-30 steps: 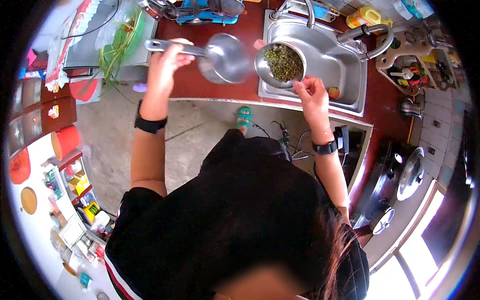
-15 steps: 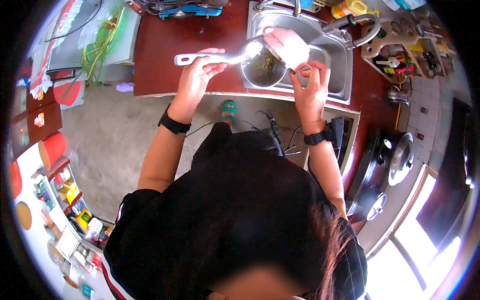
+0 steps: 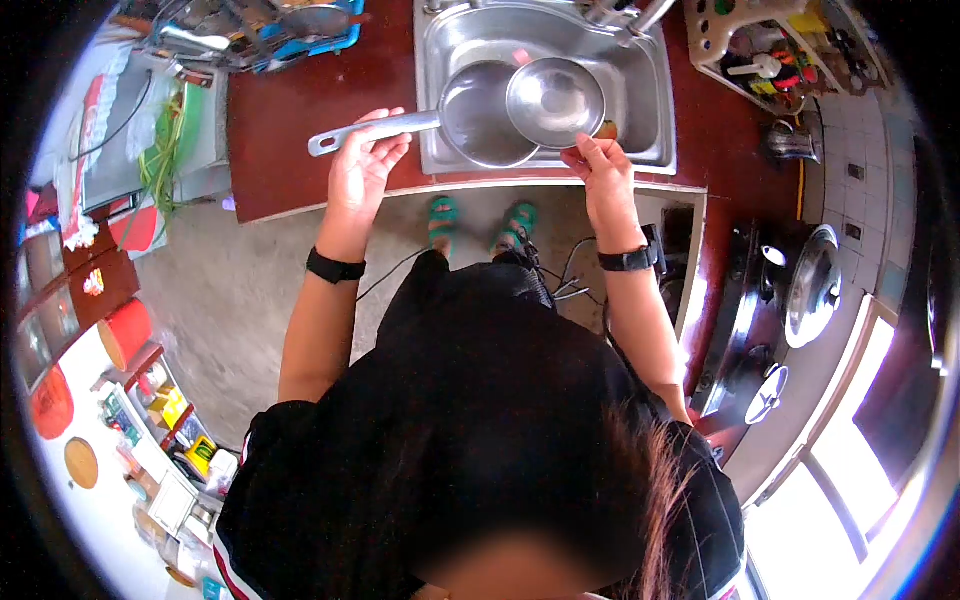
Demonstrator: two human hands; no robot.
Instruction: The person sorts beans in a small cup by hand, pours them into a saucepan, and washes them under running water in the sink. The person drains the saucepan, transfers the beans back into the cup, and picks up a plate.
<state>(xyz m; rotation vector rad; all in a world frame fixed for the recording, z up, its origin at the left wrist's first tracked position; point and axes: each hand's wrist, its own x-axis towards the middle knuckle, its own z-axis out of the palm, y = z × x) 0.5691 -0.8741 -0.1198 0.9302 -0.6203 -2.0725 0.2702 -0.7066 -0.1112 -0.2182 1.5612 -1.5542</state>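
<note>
My left hand (image 3: 368, 170) is closed round the long handle of a metal pan (image 3: 475, 125), which is over the left part of the steel sink (image 3: 650, 120). My right hand (image 3: 602, 172) pinches the rim of a round metal bowl (image 3: 556, 100). The bowl shows a shiny inside with no green grains in it and overlaps the right side of the pan. What the pan holds is hard to make out. A small pink piece (image 3: 521, 57) shows behind the two vessels, and something orange-brown (image 3: 606, 130) lies in the sink beside the bowl.
A blue rack with utensils (image 3: 300, 35) stands at the back left. Green stalks (image 3: 165, 150) lie at the far left. On the right are a holder with kitchen tools (image 3: 765, 65), a metal kettle (image 3: 792, 142) and a stove with a glass lid (image 3: 812, 285). Cables lie on the floor.
The green grains have left the bowl in my right hand; at half a second ago it was tipped over the pan, where grains showed. Both hands and vessels are now over the sink.
</note>
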